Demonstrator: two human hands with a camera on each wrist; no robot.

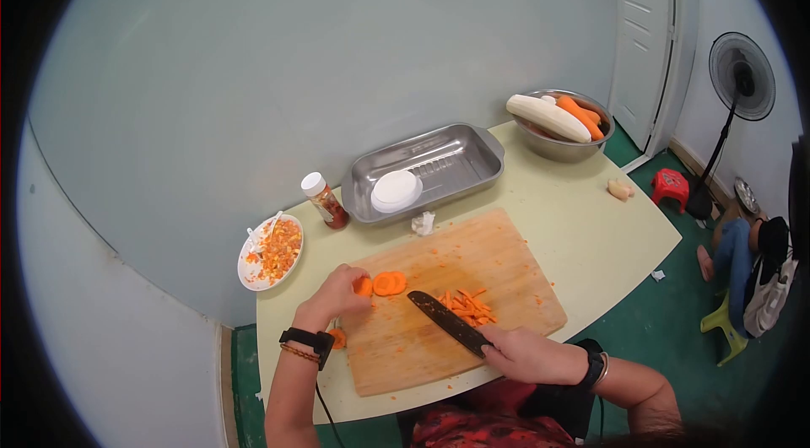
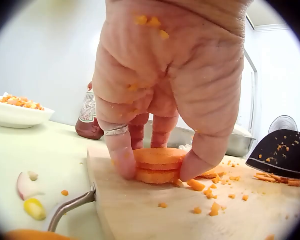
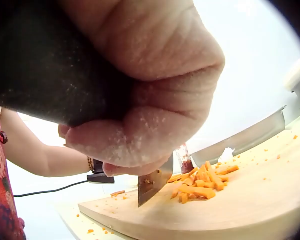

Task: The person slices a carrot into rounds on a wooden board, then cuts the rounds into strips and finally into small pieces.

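At the board's left edge my left hand (image 1: pixel 337 293) pinches a small stack of round carrot slices (image 2: pixel 159 165) between thumb and fingers. More carrot slices (image 1: pixel 391 283) lie just right of those fingertips. My right hand (image 1: pixel 530 355) grips a black kitchen knife (image 1: pixel 445 321) by its handle, the blade slanting across the wooden cutting board (image 1: pixel 396 368). Beside the blade is a heap of cut carrot sticks (image 3: pixel 205 184). In the left wrist view, orange crumbs stick to the palm and are scattered over the board.
Behind the board stand a metal tray (image 1: pixel 468 182) with a white round item (image 1: pixel 396 190), and a red-filled bottle (image 1: pixel 325 202). A plate of diced food (image 1: pixel 274 254) sits left. A steel bowl (image 1: pixel 561 149) of vegetables stands back right. One carrot piece (image 1: pixel 338 337) lies left of the board.
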